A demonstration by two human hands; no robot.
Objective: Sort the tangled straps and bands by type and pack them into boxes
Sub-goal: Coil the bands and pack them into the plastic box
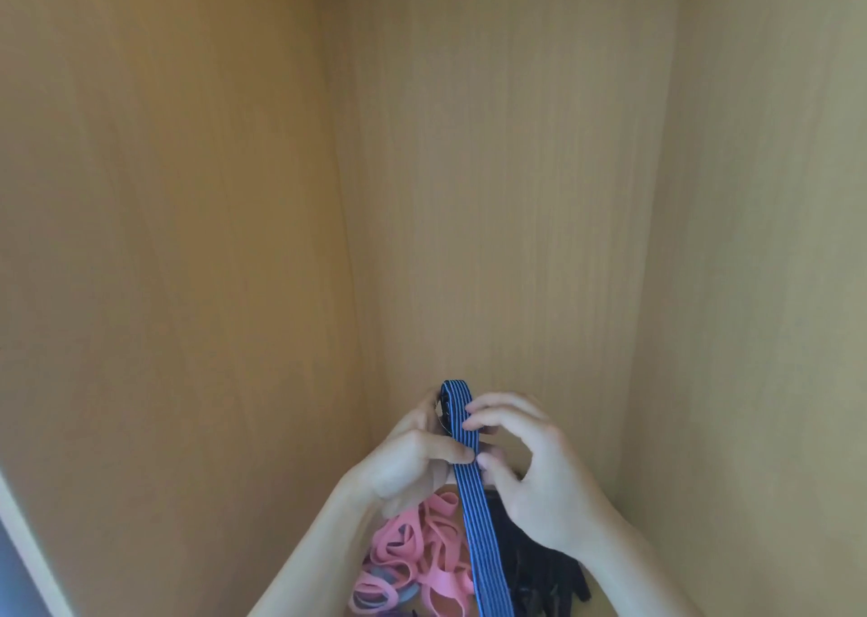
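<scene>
Strap sorting: left hand [413, 457] and right hand [530, 475] both pinch a blue striped strap [474, 513], pink bands [422, 551] below them. Next, probably folding it for boxing.

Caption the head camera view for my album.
Left hand and right hand pinch a blue striped strap upright before wooden panels, above pink bands and black straps.

Bare left hand [409, 458], right hand [539, 487] (forearms [307, 548] uncovered)
</scene>
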